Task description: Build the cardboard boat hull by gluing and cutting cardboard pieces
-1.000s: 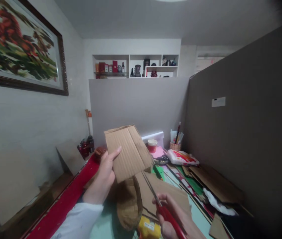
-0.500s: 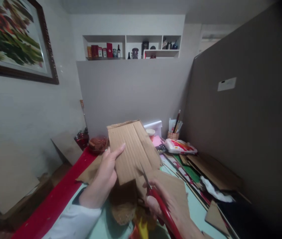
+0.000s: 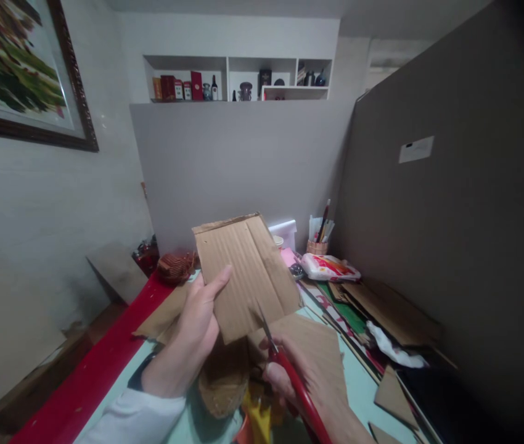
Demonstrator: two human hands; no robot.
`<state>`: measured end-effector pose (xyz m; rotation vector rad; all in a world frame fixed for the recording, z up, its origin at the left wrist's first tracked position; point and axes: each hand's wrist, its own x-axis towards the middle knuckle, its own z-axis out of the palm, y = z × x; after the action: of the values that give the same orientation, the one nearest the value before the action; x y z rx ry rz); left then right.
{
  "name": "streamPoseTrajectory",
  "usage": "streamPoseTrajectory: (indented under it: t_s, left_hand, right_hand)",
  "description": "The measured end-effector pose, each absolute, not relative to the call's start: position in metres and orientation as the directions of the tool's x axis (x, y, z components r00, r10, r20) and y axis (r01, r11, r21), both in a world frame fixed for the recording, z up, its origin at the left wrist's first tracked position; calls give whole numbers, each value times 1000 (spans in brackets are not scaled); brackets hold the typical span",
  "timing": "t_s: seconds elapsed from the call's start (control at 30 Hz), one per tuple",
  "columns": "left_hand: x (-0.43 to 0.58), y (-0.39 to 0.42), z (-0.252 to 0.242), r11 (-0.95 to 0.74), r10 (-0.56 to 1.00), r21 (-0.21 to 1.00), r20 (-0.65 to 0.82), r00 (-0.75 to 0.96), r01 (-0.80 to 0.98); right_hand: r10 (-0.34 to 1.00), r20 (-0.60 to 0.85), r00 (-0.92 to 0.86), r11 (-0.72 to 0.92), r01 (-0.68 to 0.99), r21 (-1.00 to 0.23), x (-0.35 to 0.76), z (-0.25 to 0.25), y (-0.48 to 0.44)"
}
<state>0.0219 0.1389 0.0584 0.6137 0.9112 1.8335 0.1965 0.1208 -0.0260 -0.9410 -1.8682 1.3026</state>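
A rectangular piece of corrugated cardboard (image 3: 243, 271) is tilted up in front of me, with a crease along its right side. My left hand (image 3: 204, 314) grips its left edge, thumb on the near face. Red-handled scissors (image 3: 296, 385) are in my right hand (image 3: 306, 376). Their visible blade lies across the lower edge of the cardboard; whether a second blade is behind it cannot be seen. Under the held piece, a brown cardboard form with a rounded end (image 3: 222, 388) rests on the table, partly in shadow.
More cardboard (image 3: 320, 345) lies on the pale green table (image 3: 359, 391). To the right are stacked cardboard strips (image 3: 391, 311), crumpled white tissue (image 3: 394, 348) and a tissue pack (image 3: 330, 267). A pen holder (image 3: 317, 246) stands behind. Grey partitions (image 3: 243, 160) enclose the back and right.
The view has shifted slightly, so the background sits a little higher and further left. Both hands keep their holds; the cardboard is turned slightly, and the scissors stay at its lower edge.
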Motion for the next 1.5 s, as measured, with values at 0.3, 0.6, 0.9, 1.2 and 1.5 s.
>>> streamPoseTrajectory:
  t_s: [0.3, 0.6, 0.9, 1.2, 1.5]
  left_hand:
    - [24, 139, 57, -253, 918, 813, 31, -395, -525]
    - [31, 134, 44, -89, 974, 852, -33, -222, -516]
    - [38, 130, 42, -51, 992, 864, -12, -123, -502]
    - [32, 129, 46, -51, 996, 886, 11, -88, -462]
    - [31, 130, 43, -46, 997, 892, 16, -71, -450]
  right_hand:
    - [841, 193, -505, 341, 219, -914, 197, -21, 119]
    - [880, 99, -464, 223, 220, -950, 194, -21, 122]
    - [884, 151, -442, 243, 159, -957, 199, -31, 130]
    - [868, 211, -449, 324, 192, -926, 205, -11, 123]
    - [875, 196, -442, 328, 244, -913, 206, -7, 120]
